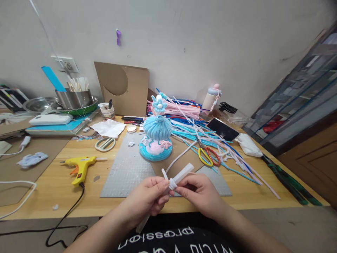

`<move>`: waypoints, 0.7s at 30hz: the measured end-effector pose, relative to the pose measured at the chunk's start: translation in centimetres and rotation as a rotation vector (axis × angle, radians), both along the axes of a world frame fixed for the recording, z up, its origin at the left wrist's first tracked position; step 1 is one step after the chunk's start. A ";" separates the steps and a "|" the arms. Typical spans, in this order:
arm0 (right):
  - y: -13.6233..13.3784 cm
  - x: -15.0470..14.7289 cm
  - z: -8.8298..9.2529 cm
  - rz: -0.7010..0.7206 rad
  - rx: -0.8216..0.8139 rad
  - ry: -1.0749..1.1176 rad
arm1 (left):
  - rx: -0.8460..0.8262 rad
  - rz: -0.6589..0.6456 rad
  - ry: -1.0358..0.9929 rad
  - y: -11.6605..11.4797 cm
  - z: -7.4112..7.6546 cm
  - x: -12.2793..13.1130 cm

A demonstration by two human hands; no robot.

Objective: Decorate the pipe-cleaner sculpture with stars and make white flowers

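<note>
My left hand (149,196) is closed round a flat white stick (181,174) that slants up to the right from its fingers. My right hand (198,191) pinches a white pipe cleaner (180,156) that is wound round the stick between the two hands; its loose end runs up toward the pile of pipe cleaners. Both hands hover over the near edge of a grey cutting mat (126,168). Just beyond them on the mat stands a blue fuzzy shell-shaped model (157,135) with a flower on top.
A yellow glue gun (79,167) lies at left, its black cord running off the table. Scissors with yellow and red handles (207,156), a heap of blue, pink and white pipe cleaners (189,119), a black phone (222,128) and white-handled scissors (105,143) lie around. Cardboard leans on the wall.
</note>
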State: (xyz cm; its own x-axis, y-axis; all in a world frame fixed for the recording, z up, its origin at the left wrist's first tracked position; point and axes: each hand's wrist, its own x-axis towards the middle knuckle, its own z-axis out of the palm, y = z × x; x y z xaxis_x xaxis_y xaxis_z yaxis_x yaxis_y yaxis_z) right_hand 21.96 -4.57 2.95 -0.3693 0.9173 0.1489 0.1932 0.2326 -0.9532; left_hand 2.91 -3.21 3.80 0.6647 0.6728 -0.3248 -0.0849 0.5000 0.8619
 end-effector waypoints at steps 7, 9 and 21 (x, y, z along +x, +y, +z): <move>3.4 1.6 0.8 0.421 -0.724 0.038 | 0.337 -0.439 0.320 0.4 1.1 -1.2; 3.5 1.5 2.2 0.410 -0.582 -0.101 | 0.538 -0.413 0.513 0.4 1.3 -1.1; -1.4 0.4 4.9 0.033 0.399 -0.630 | 0.384 -0.042 0.457 0.7 0.5 -0.8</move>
State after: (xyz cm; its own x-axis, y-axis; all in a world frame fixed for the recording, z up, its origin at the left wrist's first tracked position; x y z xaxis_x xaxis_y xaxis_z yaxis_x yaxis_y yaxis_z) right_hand 22.39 -6.00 7.87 -0.5212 0.8248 0.2193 0.6617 0.5528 -0.5065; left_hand 2.09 -2.53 4.30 0.5435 0.7747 -0.3233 0.3502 0.1407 0.9260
